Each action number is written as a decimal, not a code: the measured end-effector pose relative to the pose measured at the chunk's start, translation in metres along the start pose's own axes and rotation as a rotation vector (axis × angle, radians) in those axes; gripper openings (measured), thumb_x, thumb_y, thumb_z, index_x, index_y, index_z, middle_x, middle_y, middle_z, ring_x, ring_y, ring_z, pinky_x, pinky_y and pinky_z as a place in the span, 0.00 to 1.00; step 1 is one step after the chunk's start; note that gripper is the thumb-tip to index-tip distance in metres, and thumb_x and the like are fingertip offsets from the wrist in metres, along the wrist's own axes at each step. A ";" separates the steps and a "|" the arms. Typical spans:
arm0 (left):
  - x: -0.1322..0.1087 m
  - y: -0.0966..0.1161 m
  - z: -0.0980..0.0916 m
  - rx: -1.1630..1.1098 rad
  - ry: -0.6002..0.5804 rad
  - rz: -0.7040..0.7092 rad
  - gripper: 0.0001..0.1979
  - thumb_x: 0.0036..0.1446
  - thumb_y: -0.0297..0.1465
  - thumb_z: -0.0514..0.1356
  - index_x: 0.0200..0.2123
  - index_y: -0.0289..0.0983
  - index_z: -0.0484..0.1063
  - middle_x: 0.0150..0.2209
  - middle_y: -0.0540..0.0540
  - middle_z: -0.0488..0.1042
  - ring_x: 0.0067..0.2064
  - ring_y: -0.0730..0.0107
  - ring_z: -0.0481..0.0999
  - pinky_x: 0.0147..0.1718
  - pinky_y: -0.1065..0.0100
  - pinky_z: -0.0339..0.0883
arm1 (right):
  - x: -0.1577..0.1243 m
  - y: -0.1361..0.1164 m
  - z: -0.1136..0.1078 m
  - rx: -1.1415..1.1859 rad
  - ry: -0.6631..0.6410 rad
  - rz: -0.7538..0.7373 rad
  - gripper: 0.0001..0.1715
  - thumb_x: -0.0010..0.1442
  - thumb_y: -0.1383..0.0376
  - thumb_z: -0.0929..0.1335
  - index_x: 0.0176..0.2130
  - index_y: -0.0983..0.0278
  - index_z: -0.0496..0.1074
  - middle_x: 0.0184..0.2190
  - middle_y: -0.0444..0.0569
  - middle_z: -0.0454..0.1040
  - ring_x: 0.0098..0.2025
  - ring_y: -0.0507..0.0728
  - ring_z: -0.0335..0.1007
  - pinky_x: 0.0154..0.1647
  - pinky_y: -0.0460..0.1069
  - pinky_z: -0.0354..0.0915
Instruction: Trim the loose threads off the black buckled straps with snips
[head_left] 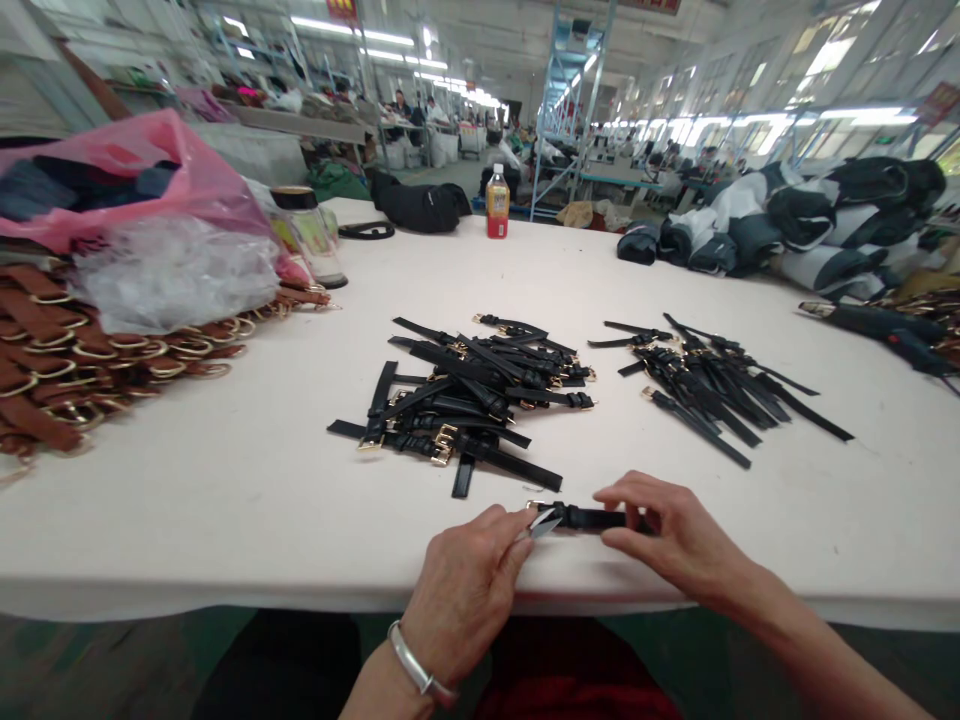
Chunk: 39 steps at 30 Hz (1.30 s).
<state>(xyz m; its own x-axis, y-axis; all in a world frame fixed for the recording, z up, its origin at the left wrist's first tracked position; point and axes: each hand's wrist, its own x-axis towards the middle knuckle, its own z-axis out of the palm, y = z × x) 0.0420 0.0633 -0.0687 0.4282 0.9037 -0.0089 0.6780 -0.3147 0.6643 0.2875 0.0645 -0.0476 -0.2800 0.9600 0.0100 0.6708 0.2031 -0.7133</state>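
A short black strap with a gold buckle lies at the near edge of the white table. My right hand pinches its right end. My left hand, with a silver bangle at the wrist, holds its left end, where a small white pointed piece shows at the fingertips. Just beyond lies a heap of black straps with gold buckles. A second heap of black straps lies to the right of it.
Brown straps with gold rings pile up at the left under a pink and clear plastic bag. A jar, a drink bottle, a black bag and rolled dark garments stand farther back. Other workers sit far behind.
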 end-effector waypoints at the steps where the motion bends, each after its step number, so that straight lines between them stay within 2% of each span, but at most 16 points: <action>1: 0.000 0.002 0.002 0.012 -0.003 0.001 0.15 0.64 0.33 0.47 0.49 0.48 0.68 0.39 0.52 0.73 0.40 0.69 0.73 0.39 0.67 0.64 | 0.009 -0.001 0.010 -0.009 0.038 -0.044 0.12 0.53 0.63 0.71 0.40 0.60 0.76 0.32 0.47 0.73 0.30 0.53 0.67 0.32 0.48 0.64; 4: 0.000 0.005 0.004 0.046 -0.008 -0.012 0.15 0.64 0.33 0.46 0.50 0.49 0.67 0.38 0.52 0.73 0.40 0.68 0.74 0.39 0.67 0.64 | 0.027 -0.002 0.031 -0.019 0.066 -0.141 0.08 0.55 0.63 0.71 0.38 0.60 0.77 0.34 0.47 0.74 0.33 0.53 0.69 0.35 0.48 0.64; 8: 0.000 0.003 0.005 0.066 -0.025 -0.015 0.16 0.64 0.33 0.46 0.53 0.47 0.65 0.40 0.51 0.73 0.41 0.68 0.73 0.39 0.67 0.64 | 0.032 0.004 0.042 0.043 0.072 -0.180 0.05 0.58 0.65 0.69 0.33 0.60 0.78 0.31 0.46 0.74 0.33 0.52 0.70 0.35 0.47 0.64; 12: 0.001 0.000 0.008 0.115 -0.017 0.010 0.16 0.65 0.33 0.45 0.53 0.47 0.64 0.39 0.51 0.72 0.40 0.68 0.73 0.38 0.66 0.64 | 0.030 0.011 0.045 0.068 0.110 -0.188 0.09 0.60 0.65 0.67 0.29 0.62 0.75 0.28 0.45 0.73 0.32 0.52 0.69 0.34 0.47 0.63; 16: 0.002 0.003 0.007 0.259 -0.016 0.061 0.18 0.65 0.33 0.44 0.55 0.45 0.61 0.38 0.49 0.71 0.37 0.67 0.73 0.35 0.64 0.65 | 0.028 0.014 0.046 0.037 0.129 -0.147 0.10 0.60 0.64 0.66 0.27 0.63 0.70 0.27 0.44 0.71 0.30 0.51 0.67 0.33 0.46 0.62; 21: 0.002 0.012 -0.001 0.454 -0.034 0.119 0.18 0.63 0.29 0.45 0.56 0.43 0.61 0.38 0.48 0.71 0.34 0.66 0.72 0.30 0.63 0.64 | 0.027 0.016 0.049 0.073 0.142 -0.141 0.11 0.60 0.63 0.66 0.27 0.63 0.69 0.26 0.44 0.71 0.29 0.51 0.66 0.32 0.46 0.61; 27: 0.002 0.016 -0.002 0.534 0.001 0.145 0.19 0.63 0.27 0.46 0.57 0.42 0.59 0.37 0.48 0.70 0.34 0.65 0.71 0.30 0.63 0.65 | 0.028 0.017 0.053 0.104 0.177 -0.136 0.12 0.59 0.60 0.67 0.26 0.63 0.69 0.25 0.44 0.71 0.28 0.51 0.66 0.30 0.46 0.61; 34: 0.012 0.021 -0.006 0.563 -0.068 0.187 0.17 0.61 0.26 0.48 0.52 0.42 0.64 0.35 0.49 0.71 0.34 0.64 0.72 0.29 0.63 0.67 | 0.027 0.019 0.053 0.117 0.179 -0.140 0.11 0.59 0.61 0.67 0.26 0.63 0.68 0.25 0.44 0.70 0.28 0.51 0.66 0.31 0.46 0.61; 39: 0.021 0.030 -0.014 0.638 -0.142 0.203 0.18 0.58 0.22 0.50 0.49 0.44 0.66 0.35 0.49 0.73 0.36 0.62 0.73 0.31 0.64 0.68 | 0.027 0.015 0.054 0.166 0.178 -0.210 0.13 0.60 0.60 0.66 0.26 0.62 0.69 0.27 0.45 0.70 0.31 0.52 0.66 0.34 0.47 0.62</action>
<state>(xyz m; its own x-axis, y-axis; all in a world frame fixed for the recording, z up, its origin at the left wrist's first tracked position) 0.0623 0.0767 -0.0386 0.6289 0.7754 -0.0575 0.7766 -0.6230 0.0929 0.2529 0.0835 -0.0958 -0.2660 0.9219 0.2816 0.4854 0.3805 -0.7872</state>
